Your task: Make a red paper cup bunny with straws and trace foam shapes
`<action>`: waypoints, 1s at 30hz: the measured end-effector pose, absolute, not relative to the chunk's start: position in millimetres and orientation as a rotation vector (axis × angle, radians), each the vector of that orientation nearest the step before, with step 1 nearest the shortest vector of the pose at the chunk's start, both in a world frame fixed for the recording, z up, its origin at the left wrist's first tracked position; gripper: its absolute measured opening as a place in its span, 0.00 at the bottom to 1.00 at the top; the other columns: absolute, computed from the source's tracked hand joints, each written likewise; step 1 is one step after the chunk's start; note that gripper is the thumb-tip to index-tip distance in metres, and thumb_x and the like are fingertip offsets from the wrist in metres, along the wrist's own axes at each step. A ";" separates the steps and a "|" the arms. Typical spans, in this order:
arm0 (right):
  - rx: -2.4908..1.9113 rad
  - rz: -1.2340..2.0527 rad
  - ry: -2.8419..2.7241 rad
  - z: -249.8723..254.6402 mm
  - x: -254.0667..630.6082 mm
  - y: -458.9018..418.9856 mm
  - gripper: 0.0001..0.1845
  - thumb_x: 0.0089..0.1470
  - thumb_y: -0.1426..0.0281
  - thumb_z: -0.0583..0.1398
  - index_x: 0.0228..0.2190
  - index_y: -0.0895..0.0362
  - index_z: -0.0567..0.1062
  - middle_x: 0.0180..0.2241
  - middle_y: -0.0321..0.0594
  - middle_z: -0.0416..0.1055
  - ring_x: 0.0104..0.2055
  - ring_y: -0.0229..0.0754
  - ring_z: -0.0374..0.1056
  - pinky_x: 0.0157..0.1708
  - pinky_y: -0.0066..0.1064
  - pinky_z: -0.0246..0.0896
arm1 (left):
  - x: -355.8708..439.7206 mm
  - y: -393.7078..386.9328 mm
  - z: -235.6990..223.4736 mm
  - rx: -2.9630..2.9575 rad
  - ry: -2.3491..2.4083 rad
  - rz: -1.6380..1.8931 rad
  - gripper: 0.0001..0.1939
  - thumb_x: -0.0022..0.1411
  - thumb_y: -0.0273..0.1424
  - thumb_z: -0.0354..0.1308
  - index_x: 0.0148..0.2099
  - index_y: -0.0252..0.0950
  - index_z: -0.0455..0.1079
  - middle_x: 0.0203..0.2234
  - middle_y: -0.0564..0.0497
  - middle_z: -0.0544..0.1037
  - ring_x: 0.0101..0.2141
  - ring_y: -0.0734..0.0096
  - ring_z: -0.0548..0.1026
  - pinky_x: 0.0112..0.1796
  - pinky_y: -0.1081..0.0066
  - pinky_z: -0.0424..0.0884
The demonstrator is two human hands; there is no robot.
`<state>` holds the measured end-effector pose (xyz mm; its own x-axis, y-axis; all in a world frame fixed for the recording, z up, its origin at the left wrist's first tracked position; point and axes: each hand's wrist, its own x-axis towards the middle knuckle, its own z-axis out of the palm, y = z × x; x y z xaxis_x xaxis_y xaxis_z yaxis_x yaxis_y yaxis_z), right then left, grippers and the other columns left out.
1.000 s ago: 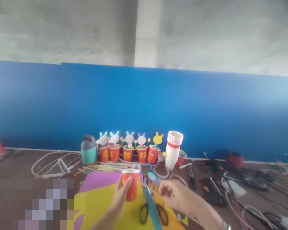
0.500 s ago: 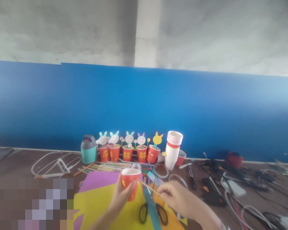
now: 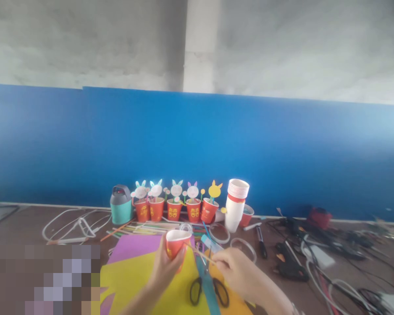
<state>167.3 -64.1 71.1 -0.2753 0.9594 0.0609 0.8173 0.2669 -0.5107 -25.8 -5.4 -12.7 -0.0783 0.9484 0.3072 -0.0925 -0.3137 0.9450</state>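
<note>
**Red cup (image 3: 174, 246) in my left fingers (image 3: 177, 259), thin stick (image 3: 202, 254) in my right fingers (image 3: 220, 258)**

I have a brown table (image 3: 26, 227) in front of me, backed by a blue panel (image 3: 197, 140) with a blotchy grey wall (image 3: 85, 43) above. A yellow sheet (image 3: 134, 280) and a purple sheet (image 3: 138, 246) lie on the table, with scissors (image 3: 196, 291) handles toward me. Behind them stands a row of decorated cups (image 3: 174, 211), between a teal container (image 3: 121, 212) and a stack of white cups (image 3: 234, 214).

I hold the red cup above the sheets, my left fingers closed around it, thumb on the side nearer me. My right fingers are narrow, pinching the thin stick near its lower end; its other end is at the red cup's right side, below the rim.

The red cup's mouth faces up, pressed out of round, and its long axis stands close to upright, leaning slightly. The thin stick slants from the red cup down to the right, into my right fingers.
</note>
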 end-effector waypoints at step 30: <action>-1.840 0.197 -2.130 60.3 172.2 -57.7 0.14 0.52 0.75 0.53 0.26 0.54 0.78 0.27 0.37 0.76 0.32 0.42 0.68 0.34 0.29 0.52 | -24.8 -8.3 -19.6 1.447 1.146 1.553 0.27 0.50 0.33 0.62 0.53 0.37 0.63 0.46 0.42 0.73 0.49 0.55 0.70 0.51 0.63 0.63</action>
